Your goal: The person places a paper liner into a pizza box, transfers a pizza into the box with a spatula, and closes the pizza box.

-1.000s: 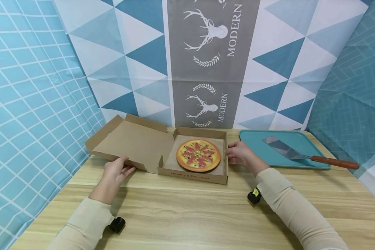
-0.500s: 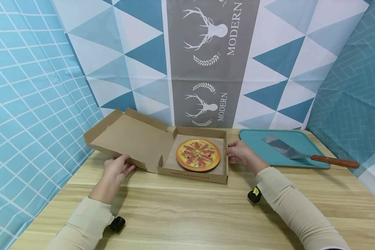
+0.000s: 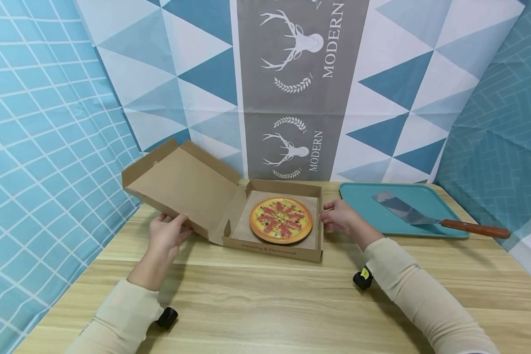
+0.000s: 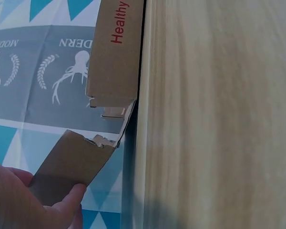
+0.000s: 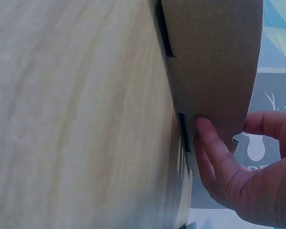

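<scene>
An opened cardboard pizza box [image 3: 272,251] stands on the table with a pizza [image 3: 280,220] on the paper inside its base. Its lid [image 3: 181,184] leans up at a slant on the left, still joined along the fold. My left hand [image 3: 164,240] grips the lid's near flap [image 4: 69,164], as the left wrist view also shows. At the box's right side, my right hand [image 3: 338,216] pinches the side wall [image 5: 212,62]. In the right wrist view its fingers press the wall's outer face, with one digit at the upper rim.
A teal tray [image 3: 358,206] lies at the back right. On it rests a pizza server [image 3: 400,209] with a metal blade, its wooden handle [image 3: 473,228] jutting past the tray's edge. A patterned wall covering [image 3: 292,98] rises right behind the wooden table [image 3: 265,305].
The lid has tilted further up on its left side, and my left hand has risen slightly with it. My right hand, the box base and the pizza stay in place.
</scene>
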{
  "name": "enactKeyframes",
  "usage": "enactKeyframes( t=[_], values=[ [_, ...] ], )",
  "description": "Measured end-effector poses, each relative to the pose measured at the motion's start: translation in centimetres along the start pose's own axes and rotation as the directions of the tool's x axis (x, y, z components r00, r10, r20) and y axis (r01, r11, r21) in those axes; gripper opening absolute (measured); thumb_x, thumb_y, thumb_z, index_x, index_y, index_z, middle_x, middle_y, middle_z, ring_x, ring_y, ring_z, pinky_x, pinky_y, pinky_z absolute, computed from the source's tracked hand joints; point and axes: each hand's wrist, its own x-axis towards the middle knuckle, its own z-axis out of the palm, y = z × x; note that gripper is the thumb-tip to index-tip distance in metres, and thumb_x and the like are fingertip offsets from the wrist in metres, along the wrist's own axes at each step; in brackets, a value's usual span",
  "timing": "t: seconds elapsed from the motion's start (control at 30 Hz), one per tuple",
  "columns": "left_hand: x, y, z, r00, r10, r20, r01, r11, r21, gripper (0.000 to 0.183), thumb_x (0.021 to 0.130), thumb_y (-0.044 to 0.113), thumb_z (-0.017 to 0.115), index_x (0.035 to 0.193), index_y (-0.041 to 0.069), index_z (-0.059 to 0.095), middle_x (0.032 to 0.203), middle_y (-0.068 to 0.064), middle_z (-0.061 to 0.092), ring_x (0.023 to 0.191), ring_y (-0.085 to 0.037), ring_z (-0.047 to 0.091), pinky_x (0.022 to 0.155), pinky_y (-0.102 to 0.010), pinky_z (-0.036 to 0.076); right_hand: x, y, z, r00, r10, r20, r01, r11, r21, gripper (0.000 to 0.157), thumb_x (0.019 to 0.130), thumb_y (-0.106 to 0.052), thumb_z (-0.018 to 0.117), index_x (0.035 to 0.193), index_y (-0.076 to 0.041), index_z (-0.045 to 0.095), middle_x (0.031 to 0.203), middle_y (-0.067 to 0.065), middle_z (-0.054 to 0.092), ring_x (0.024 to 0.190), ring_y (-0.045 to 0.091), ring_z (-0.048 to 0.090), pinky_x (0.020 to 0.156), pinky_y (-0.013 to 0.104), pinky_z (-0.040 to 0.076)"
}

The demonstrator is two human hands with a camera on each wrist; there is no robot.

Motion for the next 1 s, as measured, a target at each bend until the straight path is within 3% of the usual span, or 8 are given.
enactKeyframes(
  t=[0.13, 0.47, 0.7, 1.0],
  values=[
    [-0.2, 0.1, 0.1, 0.999, 0.026, 0.020, -0.026, 1.000, -0.005, 0.082, 0.097, 0.000, 0.047, 0.153, 0.005, -0.013, 0.155, -0.021, 0.018, 0.137, -0.032, 0.035, 0.105, -0.036, 0.040, -0.1, 0.1, 0.1, 1.000, 0.001, -0.004, -0.001, 1.000, 0.001, 0.053, 0.093, 0.002, 0.053, 0.138, 0.017, 0.028, 0.103, 0.019, 0.052, 0.073, 0.016, 0.059, 0.072, 0.037, 0.058],
    [-0.1, 0.3, 0.6, 0.994, 0.112, -0.013, -0.111, 0.992, 0.066, 0.080, 0.095, 0.000, 0.052, 0.154, 0.001, -0.003, 0.147, -0.026, 0.029, 0.133, -0.034, 0.041, 0.100, -0.037, 0.045, -0.9, 0.3, 0.6, 1.000, -0.005, 0.005, 0.005, 1.000, -0.016, 0.055, 0.093, 0.002, 0.053, 0.138, 0.018, 0.026, 0.100, 0.019, 0.051, 0.072, 0.017, 0.059, 0.071, 0.035, 0.058],
    [0.1, 0.2, 0.8, 0.988, 0.151, -0.038, -0.145, 0.982, 0.122, 0.077, 0.094, 0.002, 0.057, 0.153, 0.001, 0.008, 0.133, -0.018, 0.040, 0.119, -0.030, 0.053, 0.095, -0.036, 0.049, -1.4, 0.2, 0.9, 1.000, -0.011, 0.027, 0.010, 1.000, 0.017, 0.052, 0.092, 0.004, 0.051, 0.135, 0.018, 0.025, 0.109, 0.027, 0.051, 0.076, 0.021, 0.062, 0.075, 0.040, 0.058],
    [0.2, 0.4, 1.0, 0.982, 0.183, -0.047, -0.173, 0.972, 0.159, 0.073, 0.092, -0.001, 0.058, 0.152, 0.000, 0.016, 0.128, -0.012, 0.039, 0.108, -0.022, 0.055, 0.093, -0.033, 0.051, -1.9, 0.3, 1.5, 0.999, 0.008, 0.033, -0.009, 1.000, 0.026, 0.068, 0.091, 0.005, 0.050, 0.144, 0.014, 0.009, 0.116, 0.032, 0.046, 0.076, 0.023, 0.063, 0.074, 0.042, 0.058]
  ],
)
